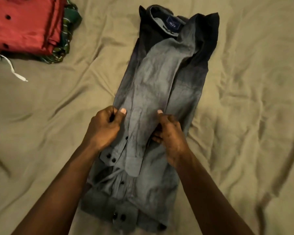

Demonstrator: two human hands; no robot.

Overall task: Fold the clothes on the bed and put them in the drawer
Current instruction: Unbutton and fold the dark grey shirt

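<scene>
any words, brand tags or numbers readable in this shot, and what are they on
Navy neck label inside the collar of the grey shirt: one short word in pale capitals, upside down to the camera, too blurred to read with certainty.
Red folded garment, green patterned cloth under it, white drawstring, bedsheet: no text visible.

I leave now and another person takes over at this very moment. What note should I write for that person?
Left grip and right grip each pinch the grey shirt at mid-length, thumbs on top.
It lies on the bed, collar far, sides and sleeves folded in.
The red shirt lies folded atop a green garment, far left.
To do: fold grey shirt crosswise, put clothes in drawer, not in view.
</scene>
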